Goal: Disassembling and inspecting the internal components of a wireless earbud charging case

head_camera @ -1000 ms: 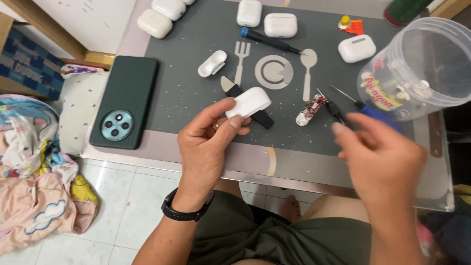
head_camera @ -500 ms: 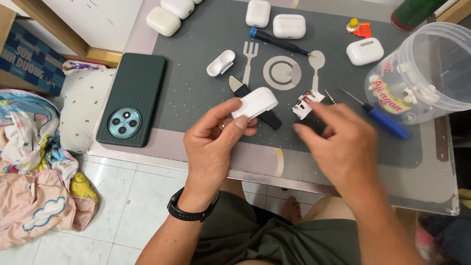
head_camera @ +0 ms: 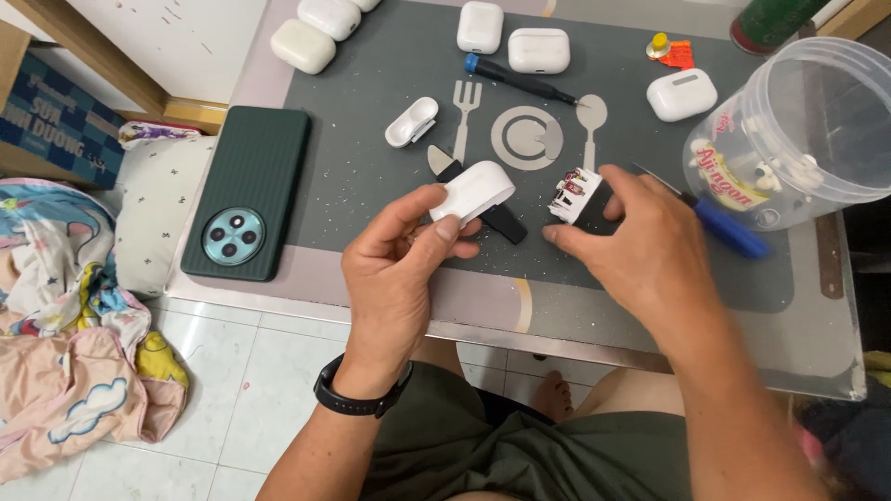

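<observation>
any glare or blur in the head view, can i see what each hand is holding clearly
Head view: even, soft light with faint shadows; mild glare on the clear plastic tub; edges bow from the wide lens. The left hand pinches a sharp white case shell; the right hand covers much of the small circuit part, so its details are unclear.

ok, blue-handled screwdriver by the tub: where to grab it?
Probably the blue-handled screwdriver by its blue handle, coming from above on the near side. It lies flat and slanted, its thin shaft runs under the right hand, and the clear plastic tub crowds the far side.
</observation>
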